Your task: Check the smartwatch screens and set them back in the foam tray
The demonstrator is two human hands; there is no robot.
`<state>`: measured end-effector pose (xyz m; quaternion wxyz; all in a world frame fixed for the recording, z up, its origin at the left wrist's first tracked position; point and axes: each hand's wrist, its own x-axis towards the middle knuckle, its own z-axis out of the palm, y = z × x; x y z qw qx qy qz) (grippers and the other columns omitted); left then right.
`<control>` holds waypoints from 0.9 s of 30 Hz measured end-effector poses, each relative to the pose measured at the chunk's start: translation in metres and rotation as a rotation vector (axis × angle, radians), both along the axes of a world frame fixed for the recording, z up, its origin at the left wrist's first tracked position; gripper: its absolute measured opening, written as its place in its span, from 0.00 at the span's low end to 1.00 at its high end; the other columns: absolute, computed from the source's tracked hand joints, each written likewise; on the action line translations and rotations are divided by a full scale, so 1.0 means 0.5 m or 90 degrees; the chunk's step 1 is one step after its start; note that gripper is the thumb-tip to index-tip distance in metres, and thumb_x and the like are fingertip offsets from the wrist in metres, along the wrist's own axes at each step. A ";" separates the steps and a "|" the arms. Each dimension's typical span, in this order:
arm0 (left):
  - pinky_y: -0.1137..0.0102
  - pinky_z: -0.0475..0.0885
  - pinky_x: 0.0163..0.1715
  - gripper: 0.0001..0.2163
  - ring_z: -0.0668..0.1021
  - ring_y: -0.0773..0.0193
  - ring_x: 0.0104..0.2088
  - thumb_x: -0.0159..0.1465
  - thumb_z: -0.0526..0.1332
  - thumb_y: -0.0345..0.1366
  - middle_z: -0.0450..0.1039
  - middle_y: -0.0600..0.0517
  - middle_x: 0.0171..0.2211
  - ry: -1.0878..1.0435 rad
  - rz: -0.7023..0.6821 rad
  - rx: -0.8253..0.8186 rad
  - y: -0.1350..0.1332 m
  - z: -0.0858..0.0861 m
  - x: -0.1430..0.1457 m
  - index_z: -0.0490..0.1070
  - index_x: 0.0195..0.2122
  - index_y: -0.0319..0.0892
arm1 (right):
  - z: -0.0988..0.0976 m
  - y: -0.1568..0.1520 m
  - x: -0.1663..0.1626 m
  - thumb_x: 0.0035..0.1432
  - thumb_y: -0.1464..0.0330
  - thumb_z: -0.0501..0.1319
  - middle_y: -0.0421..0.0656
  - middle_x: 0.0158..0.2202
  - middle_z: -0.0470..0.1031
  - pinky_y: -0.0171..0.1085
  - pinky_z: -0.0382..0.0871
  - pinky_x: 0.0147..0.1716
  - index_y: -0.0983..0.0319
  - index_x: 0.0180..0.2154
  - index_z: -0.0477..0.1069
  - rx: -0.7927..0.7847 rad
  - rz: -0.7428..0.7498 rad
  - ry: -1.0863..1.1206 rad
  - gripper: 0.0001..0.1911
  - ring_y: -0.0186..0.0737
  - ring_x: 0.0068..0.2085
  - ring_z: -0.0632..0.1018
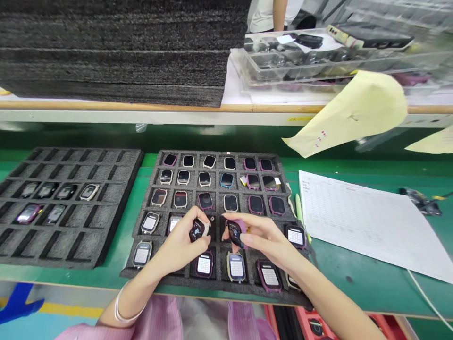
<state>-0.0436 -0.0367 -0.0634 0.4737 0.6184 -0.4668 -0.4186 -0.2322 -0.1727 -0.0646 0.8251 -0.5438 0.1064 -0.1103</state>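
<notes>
My left hand (189,241) pinches a light-cased smartwatch (197,230) with a lit dark screen, held above a black foam tray. Close by on the right, my right hand (260,233) grips a purple-cased smartwatch (235,232), its screen also lit and turned a little to the left. The foam tray (166,278) below them has rows of pockets with several strapless watches in them. Screens in the far rows are dark, while front ones such as the cream watch (236,266) and the purple watch (204,264) show white tables. My hands hide some pockets.
Left of it, a second foam tray (116,212) holds several watches. A printed sheet (368,226) and a green pen (298,208) lie to the right. On the shelf above are stacked foam (116,56) and clear plastic trays (269,66); yellow paper (354,113) hangs down. Another person (265,14) stands beyond.
</notes>
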 end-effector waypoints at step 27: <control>0.72 0.62 0.35 0.09 0.66 0.66 0.32 0.56 0.56 0.24 0.60 0.58 0.30 -0.016 0.021 0.001 0.002 0.003 0.000 0.60 0.35 0.44 | 0.002 0.001 0.001 0.64 0.67 0.65 0.44 0.41 0.78 0.34 0.73 0.38 0.58 0.56 0.72 -0.006 -0.006 0.007 0.19 0.35 0.35 0.78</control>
